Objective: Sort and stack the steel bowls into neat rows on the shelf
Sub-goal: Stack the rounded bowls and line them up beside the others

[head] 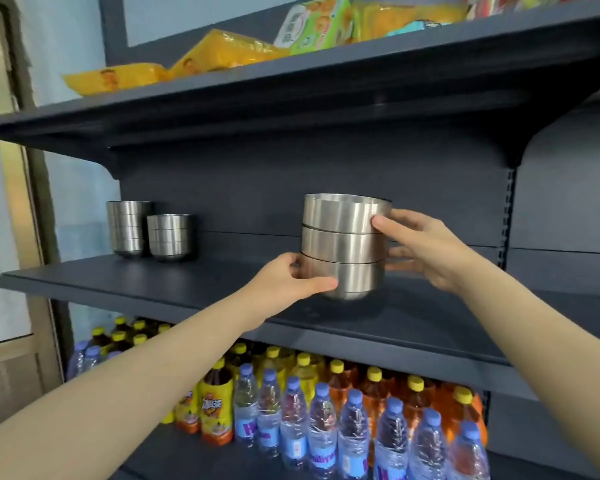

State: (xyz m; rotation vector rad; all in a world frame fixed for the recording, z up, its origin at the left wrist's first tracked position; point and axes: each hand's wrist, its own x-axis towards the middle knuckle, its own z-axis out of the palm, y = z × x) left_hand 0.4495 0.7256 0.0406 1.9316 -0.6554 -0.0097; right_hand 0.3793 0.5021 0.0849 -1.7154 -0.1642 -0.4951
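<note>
Three nested brushed-steel bowls [343, 244] held between both grips: left grip [284, 278] curled round the bottom bowl, right grip [426, 247] thumb on top, fingers behind. Placement step, low over the dark grey shelf [153, 289]. Next, likely: line up with two steel stacks [169, 237] well left of the left grip.

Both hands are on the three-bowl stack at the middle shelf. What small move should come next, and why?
Probably carry the three-bowl stack leftward and set it beside the shorter stack. The left hand grips its bottom bowl and the right hand holds the top, while the shorter stack and the taller stack stand together at the back left of the shelf, well apart from it.
</note>
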